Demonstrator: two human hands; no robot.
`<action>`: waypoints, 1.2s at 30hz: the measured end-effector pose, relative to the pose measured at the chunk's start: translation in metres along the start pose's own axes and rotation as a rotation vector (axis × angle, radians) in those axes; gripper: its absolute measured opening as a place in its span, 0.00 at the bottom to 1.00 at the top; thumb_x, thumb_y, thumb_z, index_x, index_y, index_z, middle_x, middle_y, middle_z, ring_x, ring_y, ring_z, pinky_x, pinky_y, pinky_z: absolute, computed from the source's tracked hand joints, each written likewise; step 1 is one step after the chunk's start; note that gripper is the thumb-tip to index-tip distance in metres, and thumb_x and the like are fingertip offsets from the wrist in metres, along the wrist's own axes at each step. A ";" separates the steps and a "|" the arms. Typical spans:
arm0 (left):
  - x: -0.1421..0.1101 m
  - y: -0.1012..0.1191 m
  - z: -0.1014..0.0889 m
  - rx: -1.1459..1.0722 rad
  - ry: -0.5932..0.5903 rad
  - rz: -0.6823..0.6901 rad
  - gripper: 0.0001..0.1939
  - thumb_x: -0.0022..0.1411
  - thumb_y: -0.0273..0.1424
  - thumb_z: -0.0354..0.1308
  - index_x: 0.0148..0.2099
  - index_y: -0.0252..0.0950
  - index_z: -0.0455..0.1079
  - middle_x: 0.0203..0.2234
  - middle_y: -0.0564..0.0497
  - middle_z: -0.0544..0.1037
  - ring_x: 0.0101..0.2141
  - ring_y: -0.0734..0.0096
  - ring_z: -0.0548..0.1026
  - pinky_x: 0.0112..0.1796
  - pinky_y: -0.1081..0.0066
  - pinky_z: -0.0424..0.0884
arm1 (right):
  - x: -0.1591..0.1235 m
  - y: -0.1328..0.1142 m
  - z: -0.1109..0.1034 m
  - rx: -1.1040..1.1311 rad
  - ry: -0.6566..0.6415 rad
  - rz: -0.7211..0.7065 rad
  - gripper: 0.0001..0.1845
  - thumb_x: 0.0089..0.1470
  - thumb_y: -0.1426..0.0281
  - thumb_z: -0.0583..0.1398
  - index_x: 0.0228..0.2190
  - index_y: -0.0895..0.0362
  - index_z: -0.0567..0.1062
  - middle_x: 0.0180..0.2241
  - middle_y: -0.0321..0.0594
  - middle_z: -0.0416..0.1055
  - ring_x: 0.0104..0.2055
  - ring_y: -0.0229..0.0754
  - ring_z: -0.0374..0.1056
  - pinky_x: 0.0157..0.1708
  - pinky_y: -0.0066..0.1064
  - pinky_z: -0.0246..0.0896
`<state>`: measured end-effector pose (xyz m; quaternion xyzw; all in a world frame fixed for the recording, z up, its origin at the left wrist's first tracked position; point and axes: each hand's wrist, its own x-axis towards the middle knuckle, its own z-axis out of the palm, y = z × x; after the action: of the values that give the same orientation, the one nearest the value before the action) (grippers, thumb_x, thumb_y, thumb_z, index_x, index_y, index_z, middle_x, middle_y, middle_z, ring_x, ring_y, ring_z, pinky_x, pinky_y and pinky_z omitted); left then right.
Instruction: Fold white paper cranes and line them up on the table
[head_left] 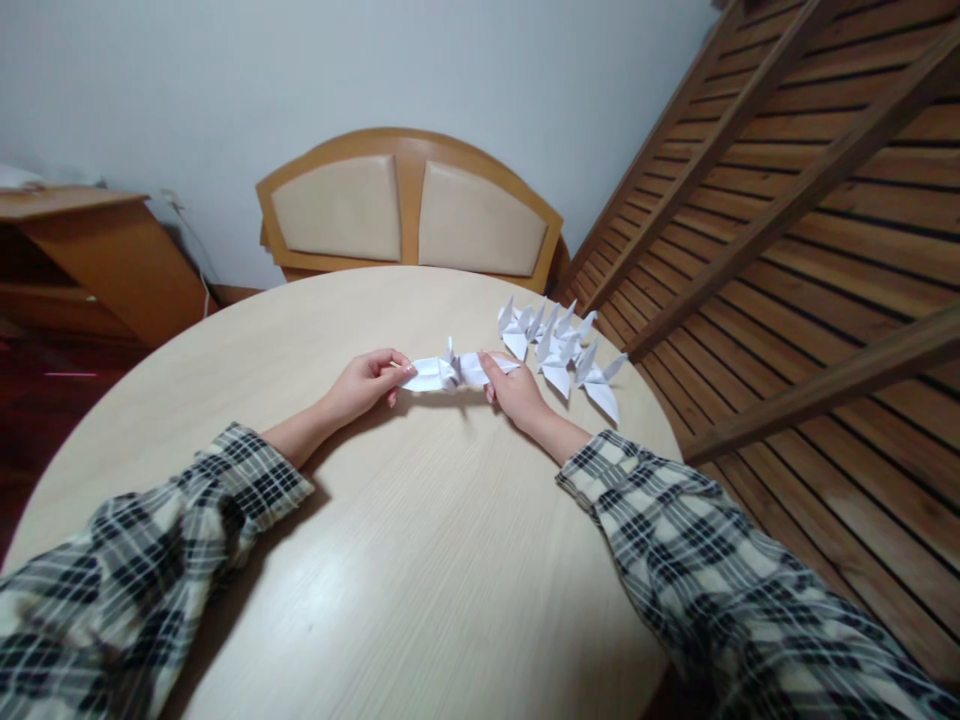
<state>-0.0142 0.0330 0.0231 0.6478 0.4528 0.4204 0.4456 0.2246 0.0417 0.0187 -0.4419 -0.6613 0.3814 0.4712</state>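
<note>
A white paper crane (448, 372) is stretched between my two hands, its wings spread out sideways and a pointed tip standing up in the middle. My left hand (369, 383) pinches the end of the left wing between thumb and fingers. On the other wing, my right hand (517, 392) has its thumb on top and its fingers curled beneath. Just beyond the right hand, several finished white paper cranes (556, 372) stand in a cluster on the table. The held crane appears to be slightly above the tabletop, with a faint shadow under it.
The round light-wood table (420, 560) fills the middle. Behind it stands a wooden headboard-like panel (409, 200) with two beige pads. A slatted wooden partition (787, 220) rises close along the right side. At the far left is a wooden desk (112, 260).
</note>
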 end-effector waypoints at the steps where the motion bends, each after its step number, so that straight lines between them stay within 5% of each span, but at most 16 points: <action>1: 0.001 -0.001 -0.001 -0.031 -0.003 0.004 0.10 0.59 0.38 0.60 0.36 0.35 0.69 0.15 0.56 0.69 0.16 0.78 0.63 0.18 0.77 0.56 | -0.001 0.000 -0.002 -0.006 -0.003 0.006 0.24 0.58 0.51 0.55 0.21 0.55 0.66 0.13 0.29 0.59 0.15 0.32 0.55 0.16 0.24 0.50; 6: 0.005 -0.004 -0.003 -0.156 0.113 0.052 0.10 0.61 0.35 0.58 0.39 0.34 0.72 0.22 0.52 0.72 0.22 0.75 0.68 0.24 0.75 0.65 | -0.007 0.001 -0.014 -0.030 -0.047 0.086 0.21 0.59 0.57 0.56 0.20 0.57 0.68 0.15 0.31 0.63 0.14 0.30 0.56 0.14 0.23 0.48; 18: 0.006 -0.001 -0.005 -0.025 0.456 0.101 0.08 0.65 0.29 0.50 0.43 0.35 0.69 0.21 0.55 0.67 0.21 0.76 0.66 0.23 0.76 0.63 | -0.037 -0.020 -0.007 0.243 -0.201 0.245 0.14 0.62 0.64 0.53 0.27 0.57 0.67 0.18 0.33 0.70 0.11 0.27 0.46 0.10 0.21 0.34; 26: 0.006 -0.004 -0.009 -0.073 0.514 0.074 0.09 0.64 0.30 0.50 0.44 0.35 0.69 0.21 0.56 0.66 0.20 0.77 0.64 0.19 0.79 0.60 | -0.048 -0.014 -0.015 0.498 0.195 0.288 0.10 0.58 0.62 0.56 0.31 0.56 0.63 0.29 0.35 0.75 0.15 0.27 0.57 0.13 0.20 0.42; 36: 0.007 -0.007 -0.011 -0.077 0.509 0.084 0.09 0.63 0.30 0.50 0.43 0.35 0.68 0.21 0.56 0.66 0.19 0.77 0.64 0.18 0.79 0.60 | -0.044 -0.015 -0.020 0.659 0.334 0.492 0.04 0.60 0.74 0.51 0.34 0.54 0.59 0.37 0.37 0.77 0.20 0.29 0.65 0.15 0.17 0.54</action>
<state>-0.0244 0.0427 0.0201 0.5219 0.5068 0.6049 0.3237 0.2478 -0.0031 0.0248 -0.4680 -0.2945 0.5959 0.5823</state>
